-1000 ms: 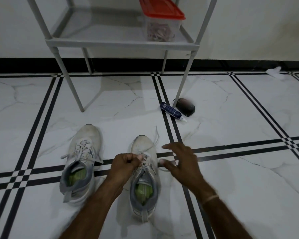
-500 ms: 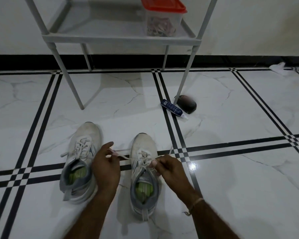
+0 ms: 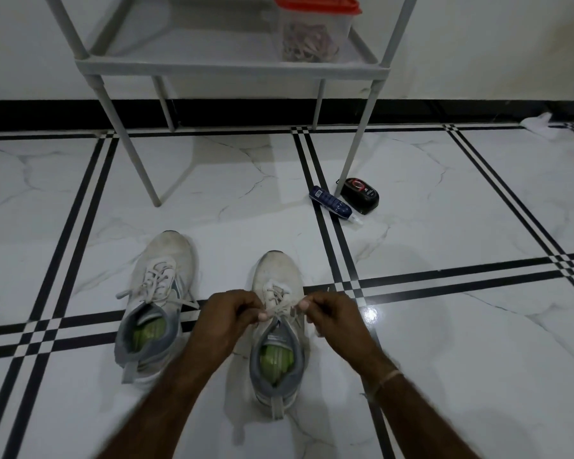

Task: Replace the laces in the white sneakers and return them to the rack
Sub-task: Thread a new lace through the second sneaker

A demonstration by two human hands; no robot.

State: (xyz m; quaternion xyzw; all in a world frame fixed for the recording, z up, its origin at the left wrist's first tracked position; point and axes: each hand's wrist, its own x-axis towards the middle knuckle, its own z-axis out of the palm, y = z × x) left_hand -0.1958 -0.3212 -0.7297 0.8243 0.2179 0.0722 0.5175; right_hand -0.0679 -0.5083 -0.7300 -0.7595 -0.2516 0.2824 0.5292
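Note:
Two white sneakers with grey collars and green insoles stand side by side on the tiled floor, toes pointing away from me. The left sneaker (image 3: 159, 293) is laced, its lace ends loose. Over the right sneaker (image 3: 277, 286), my left hand (image 3: 227, 318) pinches one end of its white lace (image 3: 279, 304) at the top eyelets. My right hand (image 3: 332, 314) pinches the other end on the shoe's right side. The grey rack (image 3: 232, 66) stands beyond the shoes against the wall.
A clear box with a red lid (image 3: 314, 26) sits on the rack's lower shelf. Beside the rack's front right leg lie a dark blue tube (image 3: 332, 203) and a black shoe-polish sponge (image 3: 360, 195). A white scrap (image 3: 539, 122) lies by the far right wall.
My hands drew apart to pull the lace ends sideways, then came back in over the right sneaker's top eyelets. Both now pinch the lace close to the tongue.

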